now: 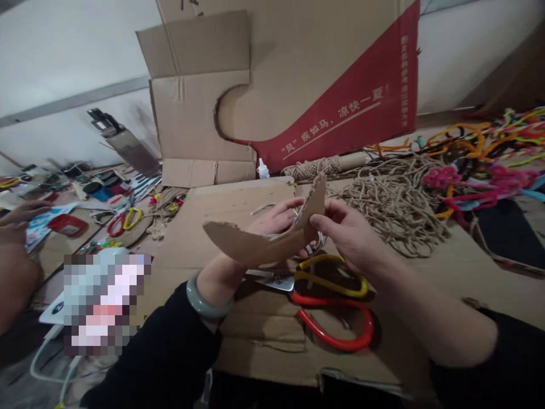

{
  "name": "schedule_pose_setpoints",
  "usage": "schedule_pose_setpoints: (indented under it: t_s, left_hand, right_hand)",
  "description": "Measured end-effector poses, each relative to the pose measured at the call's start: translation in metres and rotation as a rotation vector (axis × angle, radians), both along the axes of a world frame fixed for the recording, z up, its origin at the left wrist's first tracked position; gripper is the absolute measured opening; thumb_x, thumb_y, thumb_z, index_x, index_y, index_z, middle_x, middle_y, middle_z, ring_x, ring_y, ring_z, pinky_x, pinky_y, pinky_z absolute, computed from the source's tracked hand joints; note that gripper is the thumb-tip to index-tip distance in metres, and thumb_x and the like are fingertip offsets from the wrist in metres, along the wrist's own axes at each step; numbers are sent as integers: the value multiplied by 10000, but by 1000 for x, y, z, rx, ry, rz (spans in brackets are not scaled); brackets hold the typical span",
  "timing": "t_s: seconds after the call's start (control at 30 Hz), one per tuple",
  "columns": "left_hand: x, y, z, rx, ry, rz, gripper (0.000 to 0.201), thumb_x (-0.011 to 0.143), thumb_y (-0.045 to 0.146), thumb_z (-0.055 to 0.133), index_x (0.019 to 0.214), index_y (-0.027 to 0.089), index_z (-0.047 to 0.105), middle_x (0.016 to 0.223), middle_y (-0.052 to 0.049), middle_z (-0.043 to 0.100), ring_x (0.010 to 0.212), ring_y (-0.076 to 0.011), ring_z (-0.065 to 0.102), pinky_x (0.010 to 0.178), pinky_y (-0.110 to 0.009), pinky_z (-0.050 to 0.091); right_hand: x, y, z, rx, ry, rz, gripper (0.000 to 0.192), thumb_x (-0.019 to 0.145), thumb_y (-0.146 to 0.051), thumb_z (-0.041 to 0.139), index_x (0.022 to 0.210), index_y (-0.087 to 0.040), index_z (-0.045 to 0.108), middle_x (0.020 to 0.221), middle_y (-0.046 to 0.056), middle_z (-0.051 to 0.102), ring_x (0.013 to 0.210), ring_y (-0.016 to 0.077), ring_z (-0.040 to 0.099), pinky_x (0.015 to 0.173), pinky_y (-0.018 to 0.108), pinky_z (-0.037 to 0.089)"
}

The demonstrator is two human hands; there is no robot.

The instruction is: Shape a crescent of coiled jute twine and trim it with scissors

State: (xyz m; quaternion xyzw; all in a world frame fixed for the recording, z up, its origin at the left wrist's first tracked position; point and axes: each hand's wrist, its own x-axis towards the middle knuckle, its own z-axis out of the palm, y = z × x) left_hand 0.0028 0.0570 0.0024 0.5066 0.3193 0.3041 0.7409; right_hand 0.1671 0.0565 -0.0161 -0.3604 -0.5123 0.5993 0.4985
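Cardboard fills my grip: a curved, crescent-shaped strip of brown corrugated cardboard (259, 241) sits between both my hands, raised above the work surface. My left hand (272, 224) closes on it from behind near the middle, fingers partly hidden by the strip, and my right hand (344, 233) pinches the upturned end with thumb and fingertips, so the two hands sit close together, both clamped on the same piece. A pale green bangle (204, 301) rings my left wrist, above a black sleeve. Directly beneath my hands lie large scissors with one yellow and one red handle loop (336, 307), blades pointing toward my left wrist, resting on a flat sheet of brown cardboard (204, 221) that covers the surface under me. Beyond my right hand spreads a loose heap of tan jute twine (392, 199), and further out to the right a tangle of bright pipe cleaners in orange, pink and yellow (481, 159). Past my fingertips stands a small white glue bottle (263, 168), and behind it leans a big opened brown cardboard box with a red printed panel and a round cut-out (272, 85). Well off to my left lies a second, smaller pair of scissors with red and yellow loops (123, 220), and another person's hand (19, 218) rests at the far left edge.
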Motion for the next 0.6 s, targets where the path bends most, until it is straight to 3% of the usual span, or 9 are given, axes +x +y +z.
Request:
schedule_pose_setpoints:
  t_s: [0.1, 0.2, 0.3, 0.43, 0.6]
  left_hand:
    - [-2, 8, -4, -50, -24, 125, 560, 832, 430, 568, 1329, 222, 414, 823, -36, 684, 588, -161, 665, 493, -227, 480]
    - [-4, 14, -7, -132, -88, 190, 483, 813, 424, 585, 1231, 198, 496, 836, -59, 705, 615, -176, 683, 472, -219, 475]
    - [-4, 17, -8, -176, -139, 287, 364, 846, 395, 530, 1122, 161, 567, 875, -88, 718, 664, -175, 695, 499, -219, 486]
    - [-1, 16, -6, -178, -98, 384, 219, 878, 294, 492, 1020, 153, 580, 837, -74, 719, 698, -162, 698, 573, -232, 508]
    - [2, 15, -10, -75, -140, 387, 253, 803, 330, 633, 987, 166, 578, 886, -49, 706, 711, -145, 688, 581, -225, 503]
  right_hand:
    - [2, 4, -2, 7, 6, -161, 354, 605, -411, 786, 684, -198, 516, 605, -54, 545, 531, 71, 480, 494, 214, 402]
    - [3, 7, -2, -44, 47, -213, 369, 622, -437, 762, 714, -218, 479, 585, -69, 510, 449, 62, 427, 417, 216, 350]
    - [4, 7, 0, -45, 59, -291, 361, 654, -452, 732, 768, -241, 461, 611, -63, 528, 446, 81, 475, 438, 248, 416]
    - [5, 3, 4, 131, -46, -412, 282, 710, -401, 702, 806, -250, 484, 690, -25, 588, 574, 132, 577, 566, 309, 505]
    - [7, -3, 1, 480, -355, -432, 138, 769, -241, 641, 768, -239, 503, 843, 23, 627, 714, 154, 592, 628, 305, 493]
